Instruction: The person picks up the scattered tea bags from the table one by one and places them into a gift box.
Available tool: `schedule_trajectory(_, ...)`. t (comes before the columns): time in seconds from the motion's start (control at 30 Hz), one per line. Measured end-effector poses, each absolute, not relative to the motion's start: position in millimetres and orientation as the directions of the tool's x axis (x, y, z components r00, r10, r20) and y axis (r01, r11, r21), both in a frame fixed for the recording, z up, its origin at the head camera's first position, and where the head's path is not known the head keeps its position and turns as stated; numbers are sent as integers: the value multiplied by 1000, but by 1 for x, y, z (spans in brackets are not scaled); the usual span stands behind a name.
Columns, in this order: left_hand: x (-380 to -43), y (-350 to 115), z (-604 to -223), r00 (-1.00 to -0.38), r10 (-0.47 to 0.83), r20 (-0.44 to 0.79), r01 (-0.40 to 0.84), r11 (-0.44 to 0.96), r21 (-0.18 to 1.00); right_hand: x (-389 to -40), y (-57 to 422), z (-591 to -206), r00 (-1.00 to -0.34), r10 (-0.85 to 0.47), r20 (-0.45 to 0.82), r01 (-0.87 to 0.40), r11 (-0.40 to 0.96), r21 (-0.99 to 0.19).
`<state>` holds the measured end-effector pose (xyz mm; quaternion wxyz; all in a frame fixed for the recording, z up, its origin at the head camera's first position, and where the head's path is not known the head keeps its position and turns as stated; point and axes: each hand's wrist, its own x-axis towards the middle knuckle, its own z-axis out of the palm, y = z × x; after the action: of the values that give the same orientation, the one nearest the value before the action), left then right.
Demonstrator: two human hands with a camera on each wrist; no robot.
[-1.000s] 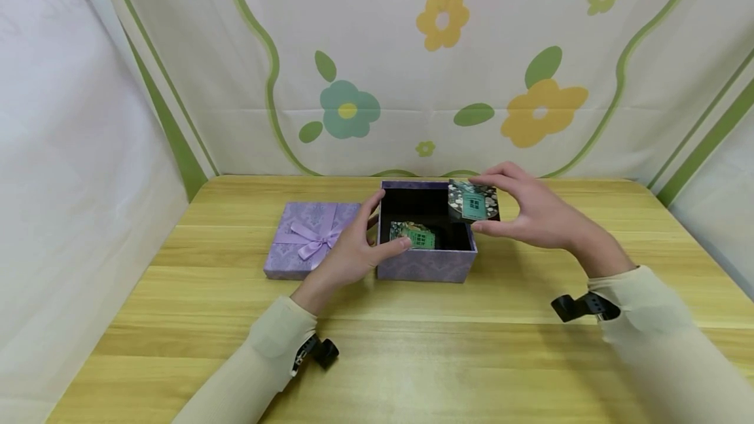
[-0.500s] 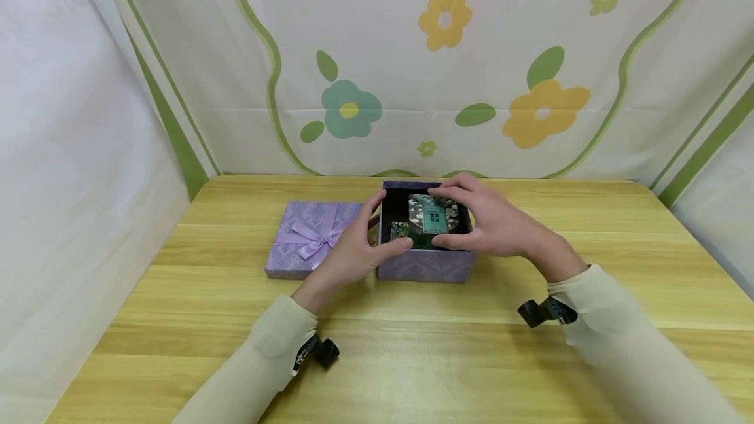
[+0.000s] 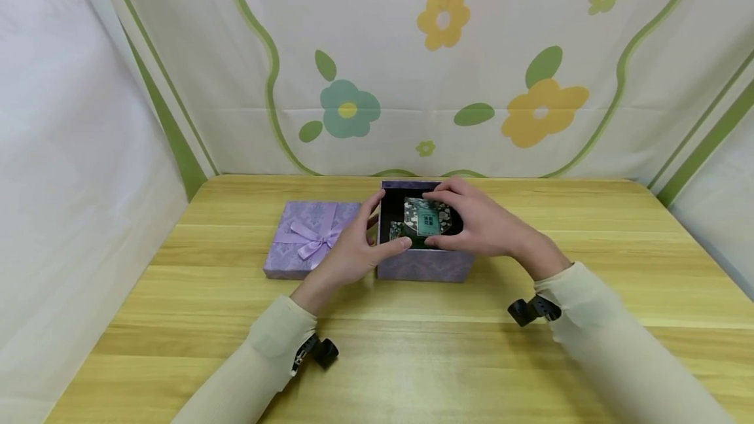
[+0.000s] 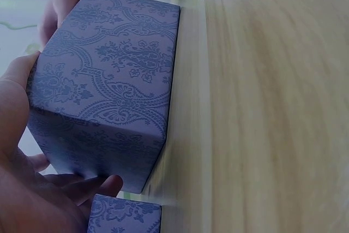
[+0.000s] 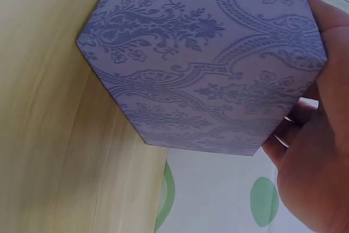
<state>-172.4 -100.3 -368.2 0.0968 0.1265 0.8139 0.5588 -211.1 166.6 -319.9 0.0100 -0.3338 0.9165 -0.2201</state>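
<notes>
A purple patterned gift box (image 3: 424, 265) with a black inside stands uncovered on the table. My left hand (image 3: 352, 250) grips its left side, thumb over the front rim and fingers along the left wall. Between thumb and fingers, my right hand (image 3: 489, 222) holds a small floral-printed box (image 3: 429, 216) with a teal label, inside the gift box's opening. Beneath and left of it, part of a second small box (image 3: 396, 231) shows within. Both wrist views show the gift box's outer walls (image 4: 109, 64), which hide the small boxes.
The purple lid (image 3: 300, 218) with a ribbon bow (image 3: 318, 242) lies left of the gift box, partly behind the left hand. Under everything is a wooden table (image 3: 412, 358). A white flower-printed cloth (image 3: 389, 38) hangs behind the table's far edge.
My right hand has brought the small floral-printed box leftward from the gift box's right rim and lowered it into the opening over the second one. My left hand stays in place.
</notes>
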Motion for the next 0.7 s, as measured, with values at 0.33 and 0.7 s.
schedule_trajectory(0.33,-173,-100,-369,-948,318,-13,102,342,934,-215,161,-321,-779,-620,92,-615,728,-304)
schedule_trajectory(0.7,-172,-101,-367,-947,321,-18,95,336,937,-215,160,-322,-779,-618,106,-618,728,-297)
